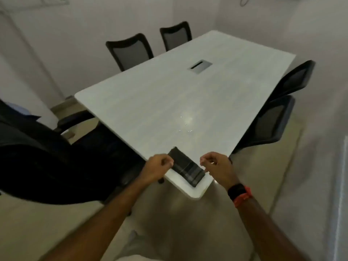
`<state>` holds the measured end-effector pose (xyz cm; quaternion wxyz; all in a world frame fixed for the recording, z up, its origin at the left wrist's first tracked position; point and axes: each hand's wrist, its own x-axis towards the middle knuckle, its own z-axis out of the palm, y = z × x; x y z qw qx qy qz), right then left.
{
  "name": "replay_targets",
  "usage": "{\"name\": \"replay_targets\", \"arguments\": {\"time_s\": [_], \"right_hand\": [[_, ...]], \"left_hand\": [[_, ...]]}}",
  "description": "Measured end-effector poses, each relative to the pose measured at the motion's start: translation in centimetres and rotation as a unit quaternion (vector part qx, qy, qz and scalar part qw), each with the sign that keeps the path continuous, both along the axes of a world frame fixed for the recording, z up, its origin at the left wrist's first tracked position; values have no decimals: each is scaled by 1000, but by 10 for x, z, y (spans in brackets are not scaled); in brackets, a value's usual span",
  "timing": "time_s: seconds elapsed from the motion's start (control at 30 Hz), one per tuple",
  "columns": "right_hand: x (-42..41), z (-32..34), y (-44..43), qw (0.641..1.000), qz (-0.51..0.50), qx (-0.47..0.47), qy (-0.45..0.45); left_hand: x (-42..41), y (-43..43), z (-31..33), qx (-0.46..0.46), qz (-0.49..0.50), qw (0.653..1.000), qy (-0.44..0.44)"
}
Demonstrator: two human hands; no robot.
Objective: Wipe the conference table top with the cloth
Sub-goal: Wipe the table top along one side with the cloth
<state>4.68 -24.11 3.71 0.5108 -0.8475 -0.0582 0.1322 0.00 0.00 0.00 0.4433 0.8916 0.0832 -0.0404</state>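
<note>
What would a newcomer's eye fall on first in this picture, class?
The dark folded cloth on the near corner of the pale table, flanked by the left hand and right hand. Next, bright glints just beyond it and the grey hatch mid-table.

I find no word, label, brand or number that I can read anywhere, not on the table (169, 102), the cloth (185, 169) or my watch (238, 191).

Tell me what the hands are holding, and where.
Cannot be told: the left hand and right hand curl beside opposite edges of the dark folded cloth, but no clear pinch shows.
</note>
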Motion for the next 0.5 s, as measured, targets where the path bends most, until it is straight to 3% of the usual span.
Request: {"name": "replay_targets", "arguments": {"time_s": [0.17, 0.33, 0.5], "right_hand": [[4, -62, 10, 996, -15, -23, 89], [22, -92, 15, 985, -82, -50, 141], [32, -105, 16, 980, -96, -82, 151]], "left_hand": [[-16, -5, -45, 7, 31, 994, 102], [36, 9, -74, 23, 79, 992, 101], [96, 7, -99, 46, 34, 992, 115]]}}
